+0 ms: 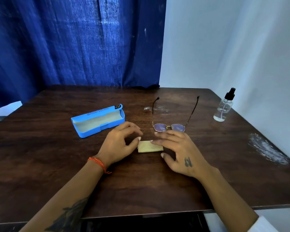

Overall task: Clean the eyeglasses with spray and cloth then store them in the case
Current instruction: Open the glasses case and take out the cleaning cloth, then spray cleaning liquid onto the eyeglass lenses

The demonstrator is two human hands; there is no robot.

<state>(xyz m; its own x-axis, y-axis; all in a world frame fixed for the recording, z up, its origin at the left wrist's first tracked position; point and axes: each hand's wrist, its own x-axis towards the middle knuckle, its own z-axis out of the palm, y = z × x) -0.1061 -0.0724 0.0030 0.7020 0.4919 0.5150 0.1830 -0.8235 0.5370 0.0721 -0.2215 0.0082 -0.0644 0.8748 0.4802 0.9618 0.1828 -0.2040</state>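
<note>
A small folded yellow cloth [149, 146] lies flat on the dark wooden table [141, 185]. My left hand [120, 144] sits at its left edge, fingers loosely curved, thumb tip near the cloth. My right hand [177, 153] hovers at the cloth's right, its straight fingers touching the top edge. Just beyond the hands, the eyeglasses [171, 126] rest lenses-down with both temples open and pointing away. The blue case [97, 120] lies open at the left. A clear spray bottle [223, 106] with a black nozzle stands at the far right.
A blue curtain [74, 41] hangs behind the table and a white wall [233, 39] closes the right side. White smears mark the tabletop near the right edge [266, 149] and behind the glasses [156, 108].
</note>
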